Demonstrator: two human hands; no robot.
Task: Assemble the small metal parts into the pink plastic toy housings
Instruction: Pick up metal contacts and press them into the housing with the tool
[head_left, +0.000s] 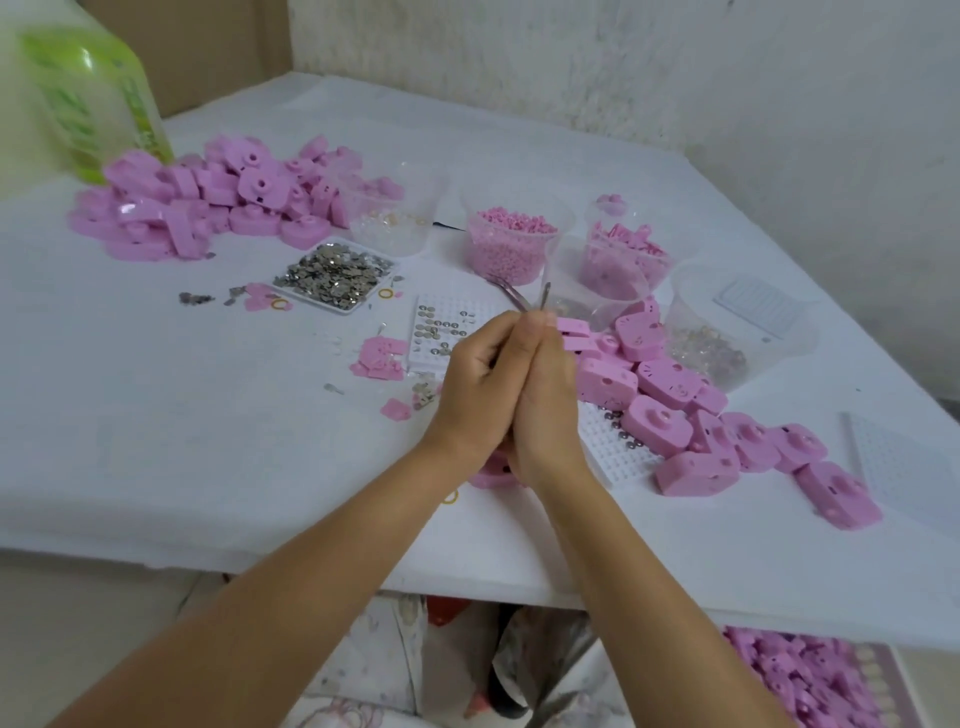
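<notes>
**Two hands closing together over the tweezers**

In the head view, the left hand (475, 389) and the right hand (548, 400) are pressing against each other above the white surface (208, 426), with the fingers of both curling inward. Thin metal tweezers (511, 296) are sticking up from between the fingertips. Which hand is gripping them cannot be told, as the hands are hiding the hold. One pink housing (491, 475) is lying on the surface, partly hidden under the wrists. More finished-looking housings (675, 410) are trailing off to the right, and a loose heap of pink housings (218, 202) is sitting far left. The small metal parts (337, 273) are filling a shallow white tray beyond the hands. A few metal discs are resting on a white peg plate (441, 327) just left of the fingertips. A clear cup of pink beads (514, 239) is standing behind the tweezers.
</notes>
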